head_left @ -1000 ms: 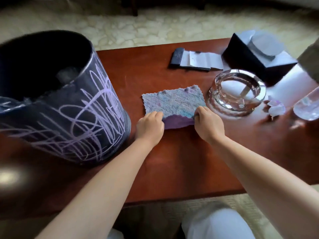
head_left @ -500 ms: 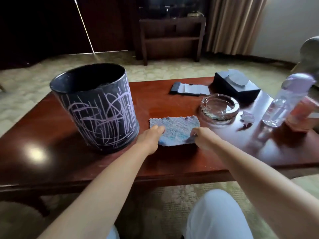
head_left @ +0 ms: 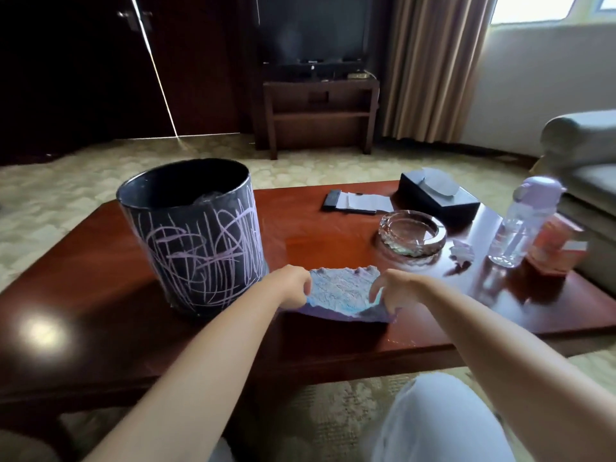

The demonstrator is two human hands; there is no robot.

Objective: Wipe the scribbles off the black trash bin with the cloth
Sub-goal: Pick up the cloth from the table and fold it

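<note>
a: two hands on the cloth [head_left: 340, 288]. my left hand [head_left: 293, 285] pinches its left edge, my right hand [head_left: 396, 288] pinches the right edge, fingers [head_left: 375, 291] curled over it.

b: cloth position?

a: near edge lifted off the surface [head_left: 316, 235], far edge looks down on it, though i cannot tell for sure.

b: bin?

a: black trash bin [head_left: 196, 235] upright just left of my left hand, pale purple scribbles [head_left: 213, 258] across its side. glass ashtray [head_left: 412, 232] beyond the cloth, to the right.
</note>
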